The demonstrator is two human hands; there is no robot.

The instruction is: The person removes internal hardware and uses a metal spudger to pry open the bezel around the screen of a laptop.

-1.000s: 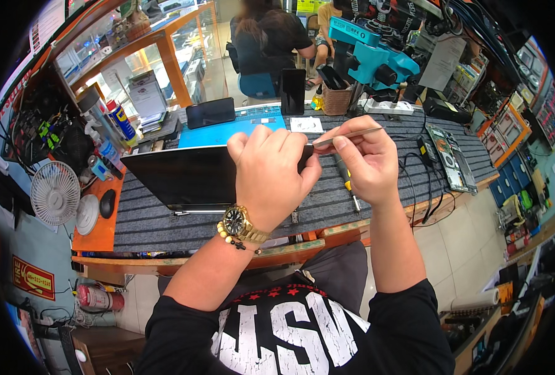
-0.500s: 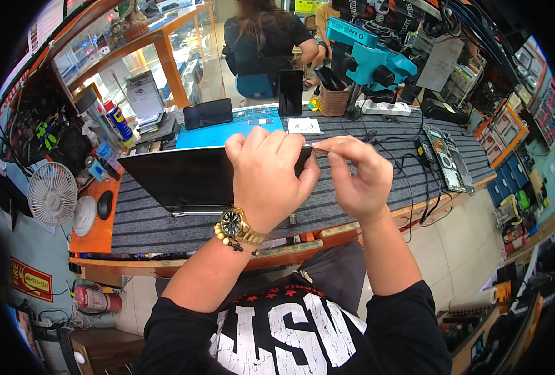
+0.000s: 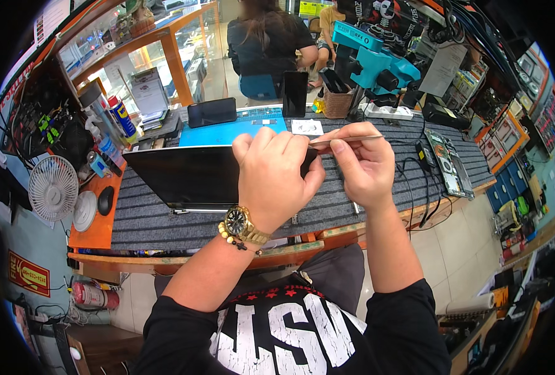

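Screen toward front edge of surface is clasped by left hand, apparently pried with blade pinched by right hand; gentle leverage likely needed.

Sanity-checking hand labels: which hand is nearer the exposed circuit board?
Right. The right hand, pinching a thin flat tool, is left of the exposed circuit board, apart from it; the left hand is farther left, at the dark screen.
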